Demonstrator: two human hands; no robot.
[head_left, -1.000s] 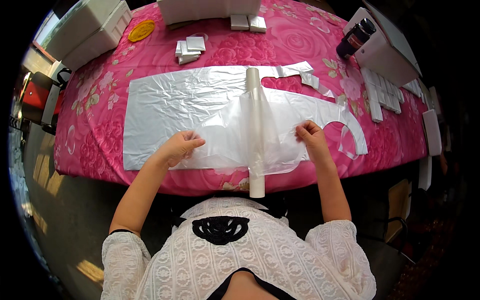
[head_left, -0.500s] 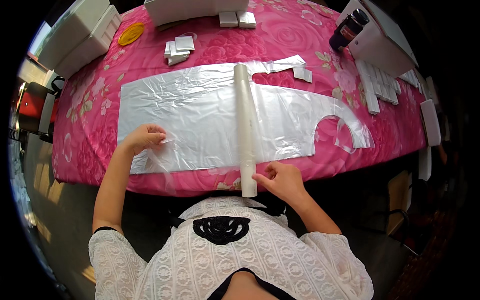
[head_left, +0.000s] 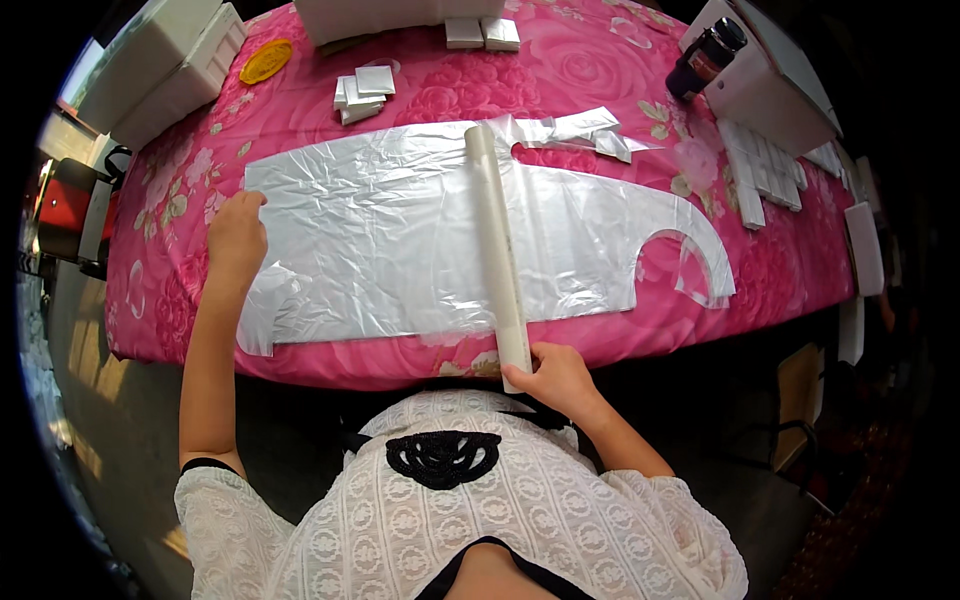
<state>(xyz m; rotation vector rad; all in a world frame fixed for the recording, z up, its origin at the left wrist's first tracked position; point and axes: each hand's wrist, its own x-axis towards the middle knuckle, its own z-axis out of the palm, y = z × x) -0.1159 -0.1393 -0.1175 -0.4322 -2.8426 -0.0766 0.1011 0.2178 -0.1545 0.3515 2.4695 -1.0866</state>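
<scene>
A stack of thin, silvery translucent plastic aprons [head_left: 380, 240] lies flat across the table, with curved cut-outs at its right end. Across its middle rests a long pale tube [head_left: 492, 210], slightly slanted, its near end reaching past the table's front edge. My right hand [head_left: 560, 382] grips that near end, thumb on top and fingers behind. At the left edge of the sheets is my left hand [head_left: 238, 240], its fingers pinched together on the edge of the plastic. Below this hand a loose flap of film hangs out over the cloth.
A pink floral cloth [head_left: 170, 260] covers the table. White packets [head_left: 364, 92] lie beyond the sheets, near a yellow dish [head_left: 266, 62]. White foam boxes [head_left: 170, 80] stand at the far left. At the right are a dark flask [head_left: 706, 60], a white box [head_left: 770, 90] and narrow white packs [head_left: 758, 172].
My left hand has moved up and left to the sheets' left edge. The tube's near end has shifted right, and my right hand has closed round it.
</scene>
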